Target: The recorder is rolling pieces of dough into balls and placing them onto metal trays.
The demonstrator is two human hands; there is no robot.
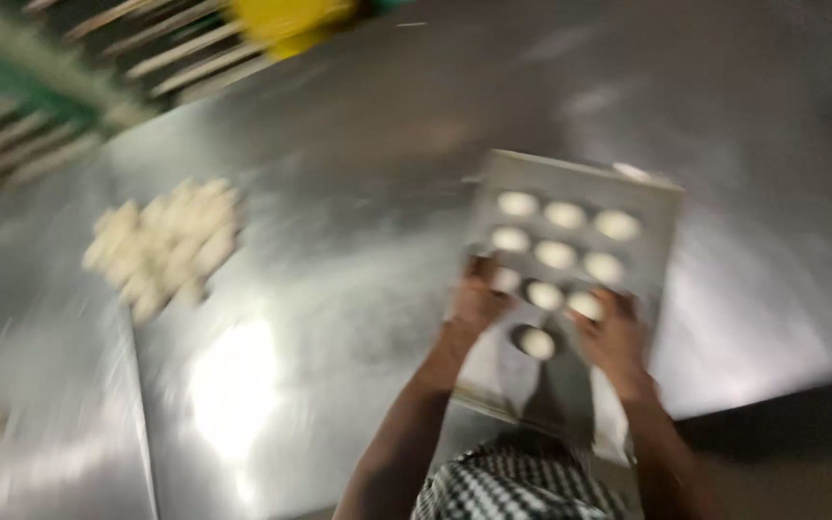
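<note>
Head view: the frame is motion-blurred, so fine detail is limited. Your left hand [479,300] rests on the near-left part of a flat metal tray [652,207], with the fingers laid over the tray surface beside the lowest left dough piece. Your right hand [611,332] rests on the near-right part of the same tray, fingers spread over its surface just below the third row of dough pieces. Blur prevents a firm reading of the grip of either hand; you cannot tell whether the fingers are closed around the tray edge or only pressed flat on it.

The tray lies on a steel table [358,193], right of centre, turned slightly so its far corner points to the upper right. On it sit round pale dough balls [556,254] in rows of three: three in the far row, three in the second row, three in the row nearest your fingers, and one single ball [536,343] alone between your two hands. The balls are set apart from one another.

Well apart to the left on the table lies a loose heap of dough pieces [164,246]. A checked cloth [517,486] shows at the bottom edge, between your forearms. A yellow object [291,21] sits at the top edge.
</note>
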